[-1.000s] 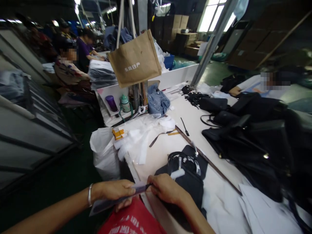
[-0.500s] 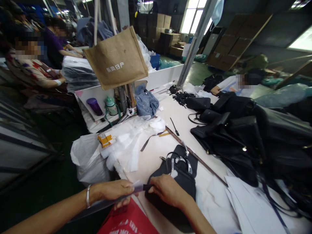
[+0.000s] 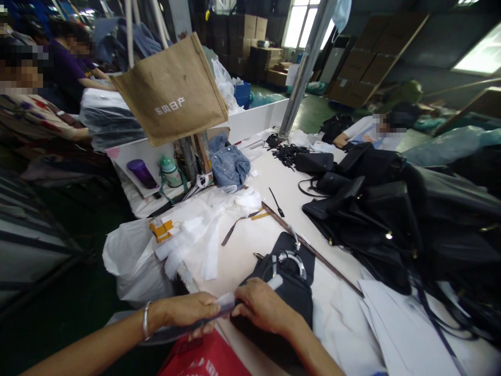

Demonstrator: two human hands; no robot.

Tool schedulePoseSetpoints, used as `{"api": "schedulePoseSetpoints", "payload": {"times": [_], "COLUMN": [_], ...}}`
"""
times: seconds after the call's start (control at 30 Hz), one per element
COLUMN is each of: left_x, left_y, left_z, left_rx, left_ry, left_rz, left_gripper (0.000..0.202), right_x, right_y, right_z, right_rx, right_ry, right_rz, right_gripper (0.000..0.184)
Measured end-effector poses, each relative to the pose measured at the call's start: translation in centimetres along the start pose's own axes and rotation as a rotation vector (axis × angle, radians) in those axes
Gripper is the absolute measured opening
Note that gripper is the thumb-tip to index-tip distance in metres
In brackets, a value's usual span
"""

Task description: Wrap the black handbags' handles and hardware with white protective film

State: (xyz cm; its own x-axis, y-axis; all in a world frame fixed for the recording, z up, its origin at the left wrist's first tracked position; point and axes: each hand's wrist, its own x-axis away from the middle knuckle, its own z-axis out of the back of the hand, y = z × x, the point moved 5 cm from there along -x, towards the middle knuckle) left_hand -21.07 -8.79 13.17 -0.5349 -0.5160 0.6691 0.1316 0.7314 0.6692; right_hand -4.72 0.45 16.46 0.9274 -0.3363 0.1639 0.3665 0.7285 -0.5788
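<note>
My left hand (image 3: 187, 312) is closed around a dark strap in a clear plastic sleeve (image 3: 224, 303), which trails back under my left forearm. At the sleeve's end, my right hand (image 3: 263, 305) pinches with bent fingers; the exact grip on the strap is partly hidden. Under and beyond my right hand lies a black bag (image 3: 301, 300) with its handle wrapped in whitish, shiny material. Below my hands shows red cloth with white lettering (image 3: 203, 359).
Black bags (image 3: 376, 224) are piled at the right, beside white sheets (image 3: 395, 324). A brown strip (image 3: 313, 248) crosses the table. White wrapping (image 3: 211, 245) and a white plastic bag (image 3: 135, 261) lie left. A tan bag (image 3: 172, 94) hangs ahead. Co-workers sit left and far right.
My hands have come closer together, and the strap's bare black end between them no longer shows. The view has shifted slightly; the black bag stays on the table.
</note>
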Motion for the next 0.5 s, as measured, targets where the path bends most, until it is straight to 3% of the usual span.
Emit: {"api": "schedulePoseSetpoints", "payload": {"times": [0.17,0.37,0.5], "left_x": [-0.5,-1.8,-2.7], "left_y": [0.4,1.5,1.6], "left_z": [0.1,-0.4,0.0], "left_rx": [0.025,-0.025,-0.016], "left_ry": [0.032,0.011,0.038], "left_rz": [0.007,0.042,0.057], "left_gripper": [0.059,0.057,0.055], "right_x": [0.4,0.0,0.8], "right_y": [2.9,2.4,5.4], "right_z": [0.2,-0.5,0.4], "right_rx": [0.100,0.010,0.076], "right_ry": [0.049,0.042,0.105], "right_rz": [-0.122,0.017,-0.145], "right_gripper": [0.017,0.016,0.012]}}
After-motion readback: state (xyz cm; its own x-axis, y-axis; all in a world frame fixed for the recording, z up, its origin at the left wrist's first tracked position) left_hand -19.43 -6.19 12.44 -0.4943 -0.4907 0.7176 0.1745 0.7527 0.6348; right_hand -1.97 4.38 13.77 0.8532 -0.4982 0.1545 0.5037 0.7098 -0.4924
